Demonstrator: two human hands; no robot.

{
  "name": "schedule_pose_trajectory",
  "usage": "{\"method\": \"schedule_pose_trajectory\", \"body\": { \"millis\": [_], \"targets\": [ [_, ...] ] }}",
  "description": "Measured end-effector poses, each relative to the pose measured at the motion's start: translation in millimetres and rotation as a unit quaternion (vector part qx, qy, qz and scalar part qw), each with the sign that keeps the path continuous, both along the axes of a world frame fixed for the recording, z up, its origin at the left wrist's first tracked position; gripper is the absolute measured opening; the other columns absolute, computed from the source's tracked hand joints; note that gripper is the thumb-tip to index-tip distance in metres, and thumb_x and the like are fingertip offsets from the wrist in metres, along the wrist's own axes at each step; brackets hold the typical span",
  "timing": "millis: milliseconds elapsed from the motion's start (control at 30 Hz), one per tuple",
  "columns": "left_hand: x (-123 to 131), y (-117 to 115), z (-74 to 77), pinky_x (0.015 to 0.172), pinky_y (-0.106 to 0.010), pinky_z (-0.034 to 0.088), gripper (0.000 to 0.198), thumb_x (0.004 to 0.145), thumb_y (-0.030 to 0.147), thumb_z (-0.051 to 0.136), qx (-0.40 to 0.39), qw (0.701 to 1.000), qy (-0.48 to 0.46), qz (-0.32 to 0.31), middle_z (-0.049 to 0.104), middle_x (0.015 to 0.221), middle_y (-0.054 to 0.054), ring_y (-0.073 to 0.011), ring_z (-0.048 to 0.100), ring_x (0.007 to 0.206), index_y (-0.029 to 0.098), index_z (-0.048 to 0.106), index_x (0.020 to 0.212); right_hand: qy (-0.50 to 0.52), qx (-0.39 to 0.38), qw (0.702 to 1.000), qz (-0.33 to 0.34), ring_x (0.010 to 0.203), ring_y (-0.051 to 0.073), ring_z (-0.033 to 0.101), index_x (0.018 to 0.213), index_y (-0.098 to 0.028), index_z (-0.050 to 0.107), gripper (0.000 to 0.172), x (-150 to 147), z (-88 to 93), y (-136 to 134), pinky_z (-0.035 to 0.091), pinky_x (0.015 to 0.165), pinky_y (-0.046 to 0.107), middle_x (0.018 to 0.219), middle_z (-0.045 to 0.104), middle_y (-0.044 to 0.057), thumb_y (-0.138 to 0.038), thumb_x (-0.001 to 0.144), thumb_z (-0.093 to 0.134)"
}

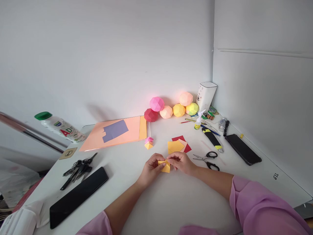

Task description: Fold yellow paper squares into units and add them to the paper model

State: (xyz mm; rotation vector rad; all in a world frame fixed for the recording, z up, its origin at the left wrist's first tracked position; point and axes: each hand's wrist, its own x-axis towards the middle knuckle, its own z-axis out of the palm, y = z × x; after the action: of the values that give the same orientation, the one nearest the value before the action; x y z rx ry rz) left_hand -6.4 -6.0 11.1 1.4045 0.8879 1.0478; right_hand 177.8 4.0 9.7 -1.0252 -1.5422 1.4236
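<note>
Over my remote feed, I see left hand [153, 167] and right hand [183, 162] pinching yellow paper [167, 168], likely to steady it, loose sheets [174, 147] lying handily toward the table's [156, 202] back edge.

The hands [152, 168] partly hide the folded yellow paper [167, 168]; lower edge crops both sleeves [259, 202].

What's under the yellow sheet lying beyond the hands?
Peach paper and red paper stick out past its edges. The yellow sheet covers the rest, so I can't tell how many pieces lie beneath.
</note>
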Motion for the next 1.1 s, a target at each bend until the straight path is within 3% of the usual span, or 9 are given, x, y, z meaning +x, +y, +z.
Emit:
{"method": "schedule_pose_trajectory", "body": {
  "millis": [733, 1100],
  "targets": [
    [-0.9, -0.2, 3.3, 0.071, -0.03, 0.046, 0.017, 0.079, 0.035, 0.061, 0.0, 1.0, -0.009, -0.021, 0.053, 0.086, -0.004, -0.0152, 0.053, 0.078, 0.018, 0.06, 0.079, 0.035, -0.005, 0.999, 0.032, 0.048, 0.008, 0.049, 0.083, -0.015, 0.066, 0.023, -1.5, 4.5, -1.3, 0.045, 0.045, 0.021, 0.057, 0.056, -0.002, -0.037, 0.077, 0.063],
    [-1.3, -1.0, 0.8, 0.068, -0.028, 0.045, 0.017, 0.08, 0.035, 0.06, 0.005, 1.0, 0.008, -0.014, 0.054, 0.083, -0.004, -0.0148, 0.053, 0.076, 0.018, 0.062, 0.082, 0.032, 0.003, 0.999, 0.03, 0.046, 0.008, 0.05, 0.082, -0.014, 0.064, 0.023, -1.9, 4.8, -2.3, 0.045, 0.046, 0.021, 0.054, 0.054, -0.003, -0.037, 0.077, 0.063]
  ]
}}
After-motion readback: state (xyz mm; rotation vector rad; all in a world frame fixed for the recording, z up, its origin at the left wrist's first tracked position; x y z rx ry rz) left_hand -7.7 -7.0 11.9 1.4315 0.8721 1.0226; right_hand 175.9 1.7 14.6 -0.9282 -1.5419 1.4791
